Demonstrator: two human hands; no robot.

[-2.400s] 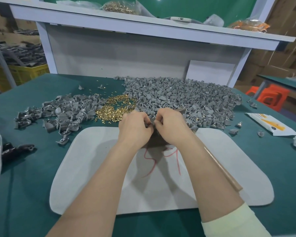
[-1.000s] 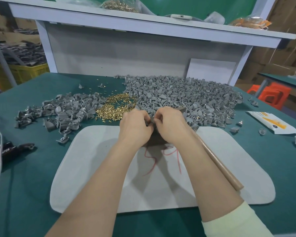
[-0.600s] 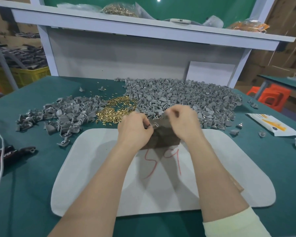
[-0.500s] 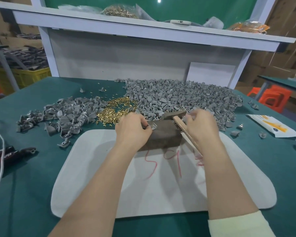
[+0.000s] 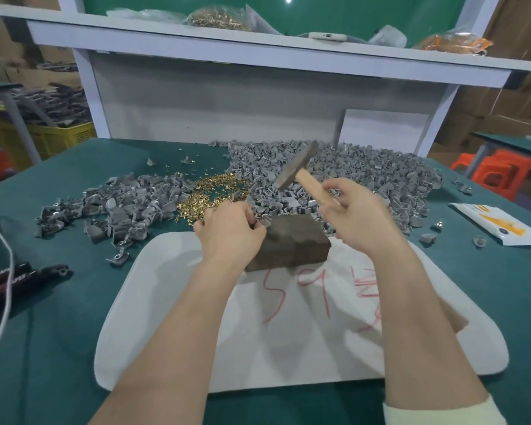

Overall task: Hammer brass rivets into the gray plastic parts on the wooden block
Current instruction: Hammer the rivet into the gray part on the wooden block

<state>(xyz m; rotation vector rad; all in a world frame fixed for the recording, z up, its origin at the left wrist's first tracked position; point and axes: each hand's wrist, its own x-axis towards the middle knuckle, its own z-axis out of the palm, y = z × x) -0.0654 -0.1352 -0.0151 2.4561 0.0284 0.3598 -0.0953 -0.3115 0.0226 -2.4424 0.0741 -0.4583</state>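
Observation:
A dark wooden block (image 5: 292, 242) sits on a white mat (image 5: 288, 348). My left hand (image 5: 227, 233) pinches a small gray plastic part (image 5: 265, 223) against the block's top left corner. My right hand (image 5: 354, 214) grips the wooden handle of a hammer (image 5: 298, 171), whose metal head is raised above and behind the block. A pile of brass rivets (image 5: 210, 196) lies just behind my left hand. A large heap of gray parts (image 5: 350, 176) spreads behind the block; a smaller heap (image 5: 120, 207) lies to the left.
The green table (image 5: 59, 332) carries pliers with dark red handles (image 5: 16, 279) and a white cord at the left edge. A white-and-yellow packet (image 5: 497, 223) lies at the right. A white shelf (image 5: 258, 53) with bags stands behind the heaps.
My right hand left the part on the block, took the hammer by its handle and lifted its head up behind the block. My left hand stayed on the part.

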